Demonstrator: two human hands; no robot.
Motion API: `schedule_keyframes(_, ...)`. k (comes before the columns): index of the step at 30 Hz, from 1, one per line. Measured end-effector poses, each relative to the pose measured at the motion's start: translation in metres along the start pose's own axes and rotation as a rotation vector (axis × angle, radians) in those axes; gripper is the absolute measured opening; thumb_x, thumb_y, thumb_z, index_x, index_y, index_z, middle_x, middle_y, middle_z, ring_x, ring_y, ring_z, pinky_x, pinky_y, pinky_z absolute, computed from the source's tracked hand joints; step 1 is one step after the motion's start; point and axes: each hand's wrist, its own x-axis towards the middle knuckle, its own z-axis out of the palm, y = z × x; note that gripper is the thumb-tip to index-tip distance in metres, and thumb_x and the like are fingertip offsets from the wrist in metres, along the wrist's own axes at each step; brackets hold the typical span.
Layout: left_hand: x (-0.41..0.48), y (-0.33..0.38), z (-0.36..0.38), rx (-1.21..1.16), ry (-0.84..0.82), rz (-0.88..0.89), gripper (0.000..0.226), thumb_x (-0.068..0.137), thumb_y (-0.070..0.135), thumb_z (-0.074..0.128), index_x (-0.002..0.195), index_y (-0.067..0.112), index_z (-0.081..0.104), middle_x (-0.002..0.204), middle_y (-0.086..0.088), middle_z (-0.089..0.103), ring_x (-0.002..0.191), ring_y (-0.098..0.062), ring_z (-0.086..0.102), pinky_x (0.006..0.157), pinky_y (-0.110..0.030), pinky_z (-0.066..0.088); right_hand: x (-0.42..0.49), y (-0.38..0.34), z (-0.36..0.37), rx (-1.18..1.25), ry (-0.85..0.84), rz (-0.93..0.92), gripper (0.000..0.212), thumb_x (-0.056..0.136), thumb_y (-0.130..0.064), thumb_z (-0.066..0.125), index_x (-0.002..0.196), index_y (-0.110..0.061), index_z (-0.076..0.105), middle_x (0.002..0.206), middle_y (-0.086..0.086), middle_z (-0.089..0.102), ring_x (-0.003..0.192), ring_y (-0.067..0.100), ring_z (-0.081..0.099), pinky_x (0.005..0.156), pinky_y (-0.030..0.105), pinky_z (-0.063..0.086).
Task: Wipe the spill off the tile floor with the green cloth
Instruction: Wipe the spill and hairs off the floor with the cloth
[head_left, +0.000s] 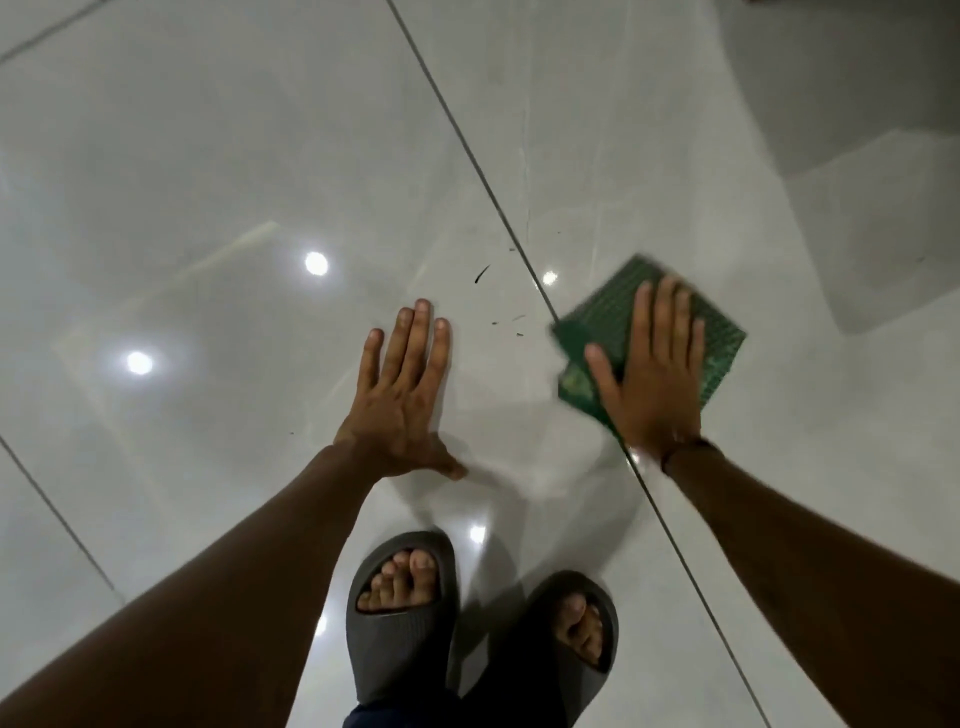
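Observation:
My right hand (652, 374) lies flat, palm down, on the folded green cloth (719, 340), pressing it to the glossy white tile floor (208, 156) right of a dark grout line. The cloth's edges look blurred. My left hand (402, 395) rests flat on the tile with its fingers spread, holding nothing. Between the two hands, a few small dark streaks and specks of the spill (482, 274) mark the floor just left of the grout line. A faint wet sheen lies on the tile near my left thumb.
My two feet in dark grey slide sandals (400, 639) stand on the tile below the hands. A long grout line (467, 150) runs diagonally across the floor. Ceiling lights reflect as bright spots (316, 263). A grey shadowed shape (857, 130) fills the upper right.

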Motion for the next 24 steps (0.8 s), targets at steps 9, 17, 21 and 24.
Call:
schedule_keyframes(9, 0.000, 0.002, -0.002, -0.001, -0.012, 0.009, 0.181, 0.042, 0.105, 0.066, 0.167, 0.013, -0.028, 0.172, -0.014, -0.040, 0.162, -0.035, -0.034, 0.132, -0.060, -0.016, 0.046, -0.095, 0.004, -0.057, 0.039, -0.426, 0.093, 0.107, -0.075, 0.026, 0.175, -0.014, 0.007, 0.184, 0.017, 0.008, 0.171, 0.037, 0.011, 0.139, 0.059, 0.011)
schedule_keyframes(17, -0.002, 0.001, -0.001, -0.010, 0.015, 0.005, 0.180, 0.042, 0.103, 0.068, 0.169, 0.010, -0.021, 0.177, -0.016, -0.030, 0.164, -0.036, -0.029, 0.129, -0.054, -0.024, 0.063, -0.049, -0.012, 0.033, 0.093, -0.034, 0.095, 0.105, -0.076, 0.025, 0.174, -0.013, 0.011, 0.182, 0.021, 0.010, 0.170, 0.042, 0.012, 0.138, 0.061, 0.011)
schedule_keyframes(21, -0.002, 0.001, -0.005, -0.010, -0.008, 0.012, 0.178, 0.044, 0.108, 0.060, 0.170, 0.009, -0.017, 0.177, -0.019, -0.029, 0.163, -0.038, -0.031, 0.131, -0.059, -0.018, 0.091, -0.114, -0.016, 0.023, 0.052, -0.261, 0.092, 0.105, -0.076, 0.026, 0.175, -0.018, 0.012, 0.182, 0.023, 0.010, 0.169, 0.045, 0.012, 0.136, 0.065, 0.010)
schedule_keyframes(24, -0.003, 0.002, -0.009, -0.018, -0.025, 0.024, 0.176, 0.046, 0.105, 0.063, 0.170, 0.010, -0.019, 0.176, -0.019, -0.030, 0.161, -0.037, -0.034, 0.129, -0.057, -0.024, 0.037, -0.097, 0.003, -0.083, 0.004, -0.659, 0.083, 0.108, -0.071, 0.029, 0.175, -0.026, 0.011, 0.183, 0.019, 0.008, 0.170, 0.041, 0.011, 0.137, 0.063, 0.013)
